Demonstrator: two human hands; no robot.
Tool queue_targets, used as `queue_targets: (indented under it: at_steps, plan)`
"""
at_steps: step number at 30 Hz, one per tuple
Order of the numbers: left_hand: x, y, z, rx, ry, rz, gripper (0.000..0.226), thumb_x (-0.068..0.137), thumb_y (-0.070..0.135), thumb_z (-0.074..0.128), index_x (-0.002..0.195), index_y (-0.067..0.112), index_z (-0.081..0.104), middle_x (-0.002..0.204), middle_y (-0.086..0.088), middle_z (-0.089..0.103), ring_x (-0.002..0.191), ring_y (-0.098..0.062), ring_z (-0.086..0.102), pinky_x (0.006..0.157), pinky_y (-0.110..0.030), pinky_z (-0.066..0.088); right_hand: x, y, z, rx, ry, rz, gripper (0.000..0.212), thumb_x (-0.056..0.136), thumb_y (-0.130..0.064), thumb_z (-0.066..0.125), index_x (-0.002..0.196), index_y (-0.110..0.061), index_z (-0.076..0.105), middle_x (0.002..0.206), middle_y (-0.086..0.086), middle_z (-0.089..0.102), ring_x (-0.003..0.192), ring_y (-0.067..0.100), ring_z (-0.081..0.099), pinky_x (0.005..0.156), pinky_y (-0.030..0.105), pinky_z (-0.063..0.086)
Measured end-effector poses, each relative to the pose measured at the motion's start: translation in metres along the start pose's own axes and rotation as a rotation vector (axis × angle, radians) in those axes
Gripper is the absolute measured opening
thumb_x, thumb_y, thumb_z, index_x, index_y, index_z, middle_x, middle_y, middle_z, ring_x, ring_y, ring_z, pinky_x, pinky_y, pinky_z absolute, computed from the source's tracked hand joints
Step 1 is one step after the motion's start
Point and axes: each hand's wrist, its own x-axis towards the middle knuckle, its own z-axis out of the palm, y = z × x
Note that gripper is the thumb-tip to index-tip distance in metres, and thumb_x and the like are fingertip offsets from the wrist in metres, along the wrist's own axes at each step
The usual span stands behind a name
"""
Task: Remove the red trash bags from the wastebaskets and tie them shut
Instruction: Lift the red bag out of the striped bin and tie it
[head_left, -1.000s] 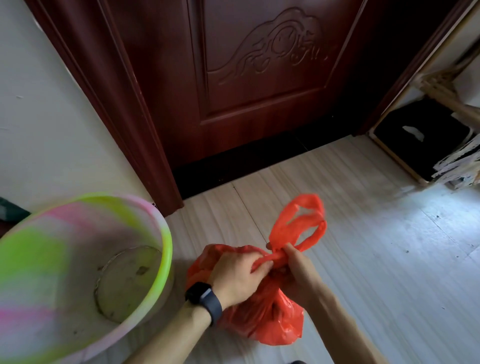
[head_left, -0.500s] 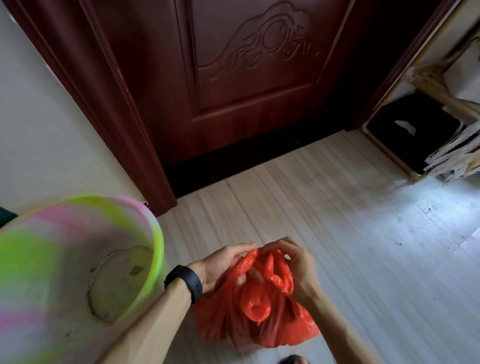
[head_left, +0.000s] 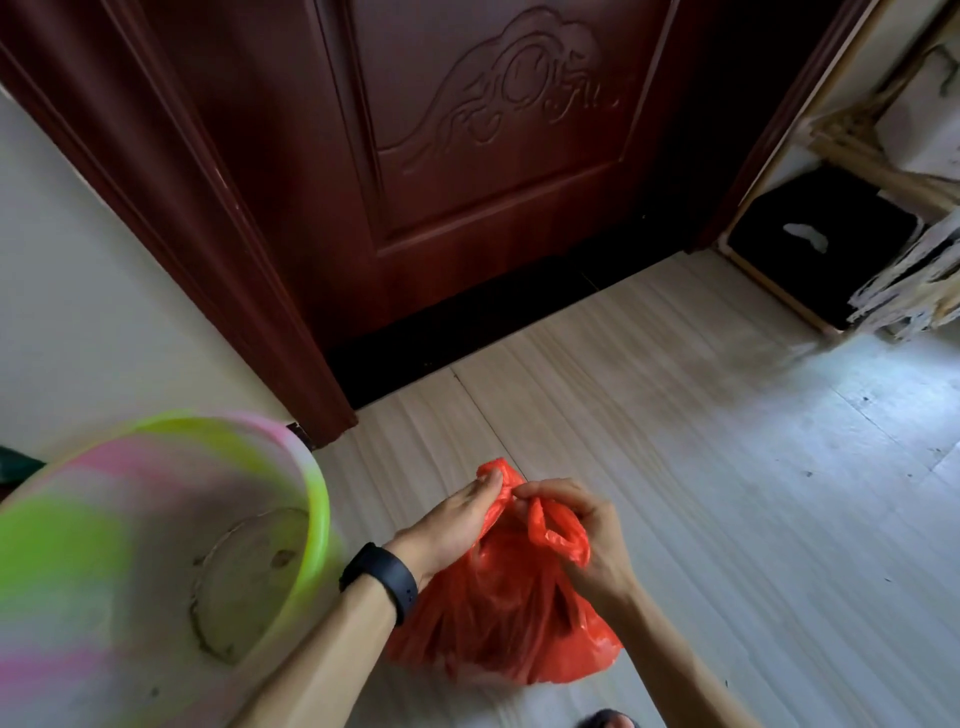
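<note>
A dark red wooden door (head_left: 493, 182) with a carved scroll panel closes the far edge of the floor (head_left: 727, 467). Its moulded frame (head_left: 234, 260) meets a plain pale wall (head_left: 104, 312) on the left. In the far right corner of the floor sits a black box (head_left: 821, 249) with a light wooden edge, beside stacked pale sheets (head_left: 914, 291). The wastebasket (head_left: 319, 519) is round, smooth plastic swirled in green and pink. It stands at the near left edge of the floor with its stained base visible. The trash bag (head_left: 509, 623) is thin, glossy, crumpled red film and rests on the pale wood-grain floor just right of the wastebasket. The left forearm crosses in front of the wastebasket wall. The left hand (head_left: 452, 525), with a black band (head_left: 382, 579) on its wrist, pinches one handle strip at the bag's top. The right hand (head_left: 587, 540) grips the other handle loop with curled fingers. Both hands cover the bag's mouth.
</note>
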Motion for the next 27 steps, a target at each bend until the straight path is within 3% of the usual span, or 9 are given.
queue_targets:
  at_steps: [1, 4, 8, 10, 12, 15, 19, 22, 27]
  plan:
    - [0.000, 0.000, 0.002, -0.008, 0.005, 0.013, 0.079, 0.078, 0.080, 0.045, 0.140, 0.032, 0.050, 0.142, 0.008, 0.053, 0.130, -0.005, 0.048, 0.115, -0.033, 0.033, -0.001, 0.000, 0.001, -0.031, 0.001, 0.006, 0.013, 0.078, -0.026, 0.083, 0.091, -0.025, 0.080, 0.099, 0.005, 0.073, 0.095, 0.020, 0.073, 0.084, 0.039, 0.058]
    - [-0.005, 0.004, 0.012, -0.043, 0.030, 0.069, 0.045, 0.098, 0.054, 0.041, 0.142, 0.045, 0.032, 0.137, 0.017, 0.045, 0.122, 0.002, 0.049, 0.097, -0.022, 0.045, -0.001, -0.001, 0.003, -0.036, -0.004, 0.038, 0.012, 0.085, -0.014, 0.076, 0.093, -0.022, 0.080, 0.102, 0.000, 0.075, 0.098, 0.015, 0.071, 0.086, 0.030, 0.055]
    - [0.003, 0.004, 0.012, -0.008, 0.239, 0.205, 0.045, 0.090, 0.043, 0.059, 0.133, 0.032, 0.056, 0.142, 0.004, 0.048, 0.130, -0.012, 0.049, 0.111, -0.037, 0.039, -0.001, -0.009, 0.003, 0.018, -0.007, 0.124, 0.009, 0.089, -0.012, 0.073, 0.095, -0.012, 0.079, 0.097, 0.000, 0.078, 0.092, 0.010, 0.072, 0.081, 0.024, 0.054]
    - [0.003, 0.009, 0.011, -0.173, 0.201, 0.208, 0.034, 0.095, 0.032, 0.058, 0.127, 0.026, 0.062, 0.126, 0.000, 0.064, 0.111, -0.013, 0.063, 0.096, -0.030, 0.049, -0.002, -0.013, 0.006, 0.044, -0.002, 0.198, 0.009, 0.090, -0.019, 0.072, 0.091, -0.012, 0.078, 0.086, -0.001, 0.077, 0.081, 0.006, 0.069, 0.074, 0.025, 0.052]
    - [0.001, 0.013, 0.015, -0.282, 0.134, 0.180, 0.024, 0.099, 0.021, 0.053, 0.117, 0.011, 0.065, 0.106, -0.009, 0.073, 0.091, -0.016, 0.069, 0.078, -0.026, 0.053, -0.002, -0.013, 0.008, 0.046, -0.005, 0.213, 0.021, 0.093, -0.029, 0.069, 0.088, -0.010, 0.074, 0.078, 0.004, 0.071, 0.076, 0.012, 0.064, 0.073, 0.036, 0.052]
    - [-0.001, 0.011, 0.020, -0.231, 0.212, 0.151, 0.019, 0.100, 0.018, 0.050, 0.108, 0.006, 0.062, 0.105, -0.020, 0.072, 0.089, -0.027, 0.070, 0.080, -0.037, 0.054, -0.002, -0.016, 0.009, 0.061, -0.008, 0.227, 0.031, 0.098, -0.034, 0.059, 0.090, -0.006, 0.068, 0.083, 0.012, 0.070, 0.077, 0.026, 0.067, 0.078, 0.050, 0.054]
    - [-0.005, 0.012, 0.022, -0.499, 0.410, 0.093, 0.019, 0.101, 0.008, 0.039, 0.095, 0.006, 0.057, 0.080, -0.011, 0.075, 0.067, -0.024, 0.068, 0.060, -0.028, 0.052, -0.001, -0.023, 0.013, 0.252, 0.031, 0.424, 0.035, 0.102, -0.035, 0.051, 0.080, -0.012, 0.067, 0.091, 0.010, 0.074, 0.088, 0.027, 0.068, 0.091, 0.042, 0.052]
    - [-0.009, 0.014, 0.023, -0.683, 0.403, -0.057, 0.030, 0.093, 0.003, 0.039, 0.066, 0.012, 0.048, 0.054, -0.009, 0.055, 0.036, -0.016, 0.047, 0.037, -0.018, 0.034, 0.000, -0.027, 0.017, 0.284, 0.045, 0.505, 0.039, 0.102, -0.032, 0.051, 0.069, -0.015, 0.061, 0.084, 0.003, 0.073, 0.088, 0.020, 0.066, 0.094, 0.036, 0.048]
    - [-0.012, 0.009, 0.025, -0.989, 0.351, -0.099, 0.036, 0.089, -0.001, 0.026, 0.059, 0.017, 0.035, 0.046, 0.000, 0.038, 0.037, -0.014, 0.043, 0.048, -0.025, 0.044, -0.008, -0.022, 0.002, 0.126, 0.170, 0.527, 0.032, 0.100, -0.024, 0.051, 0.069, -0.019, 0.054, 0.068, 0.000, 0.055, 0.074, 0.019, 0.049, 0.071, 0.033, 0.038]
